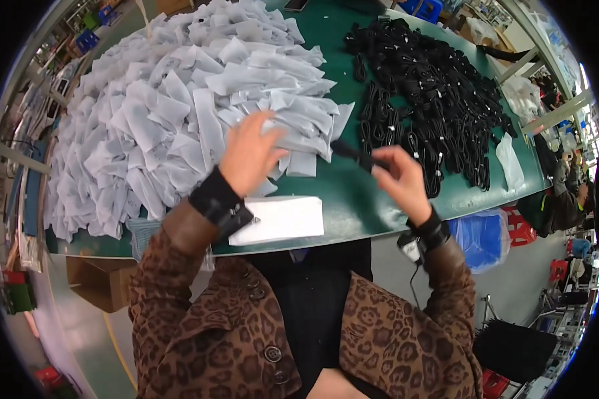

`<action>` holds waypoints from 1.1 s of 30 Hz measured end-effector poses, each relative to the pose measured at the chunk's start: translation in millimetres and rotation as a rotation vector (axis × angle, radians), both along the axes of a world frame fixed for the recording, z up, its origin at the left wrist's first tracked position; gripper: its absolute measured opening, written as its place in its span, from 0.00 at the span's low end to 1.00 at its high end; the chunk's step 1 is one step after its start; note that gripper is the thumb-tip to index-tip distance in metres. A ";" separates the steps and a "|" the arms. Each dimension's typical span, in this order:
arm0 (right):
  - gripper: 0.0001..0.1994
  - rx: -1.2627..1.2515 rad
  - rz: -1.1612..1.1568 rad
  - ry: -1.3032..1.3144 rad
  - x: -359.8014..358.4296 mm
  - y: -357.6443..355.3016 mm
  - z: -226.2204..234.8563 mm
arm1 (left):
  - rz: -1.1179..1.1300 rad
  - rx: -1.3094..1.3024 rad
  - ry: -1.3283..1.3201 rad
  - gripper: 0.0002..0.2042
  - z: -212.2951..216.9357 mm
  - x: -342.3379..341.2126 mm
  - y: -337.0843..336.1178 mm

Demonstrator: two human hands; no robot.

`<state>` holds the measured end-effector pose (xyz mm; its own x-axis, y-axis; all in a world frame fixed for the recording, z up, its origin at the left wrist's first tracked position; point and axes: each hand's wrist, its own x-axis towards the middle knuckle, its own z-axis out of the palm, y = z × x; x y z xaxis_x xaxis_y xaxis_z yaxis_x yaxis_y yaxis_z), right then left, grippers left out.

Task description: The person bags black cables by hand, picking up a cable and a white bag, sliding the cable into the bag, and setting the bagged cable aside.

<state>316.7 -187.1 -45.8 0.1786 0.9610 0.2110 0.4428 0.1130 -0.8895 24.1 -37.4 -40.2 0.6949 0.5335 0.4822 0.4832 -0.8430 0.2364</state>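
My right hand [403, 181] pinches a black bundled cable [354, 154] between thumb and fingers, held over the green table. The cable's far end points left, close to the edge of a large heap of white translucent pouches [160, 113]. My left hand [249, 154] is over the near right side of that heap, slightly blurred, fingers apart, with nothing visible in it. A neat stack of flat white bags [283, 221] lies below my left hand at the table's near edge. To the right is a big pile of black bundled cables [439, 100].
The green table [353, 206] has its near edge before my body. A single white pouch [509, 163] lies right of the cables. A blue lined bin [479, 239] stands beyond the right edge; a cardboard box [103, 282] sits below left. Other people work at far right.
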 end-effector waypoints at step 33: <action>0.13 0.298 0.003 -0.418 -51.9 -93.1 -43.7 | -0.019 -0.617 -0.329 0.04 -56.4 14.9 -122.7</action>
<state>264.8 -280.2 -89.5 0.0175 0.8487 0.5285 0.7527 0.3367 -0.5657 39.0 -160.2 -96.6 0.5768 0.7667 0.2819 0.2910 -0.5154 0.8060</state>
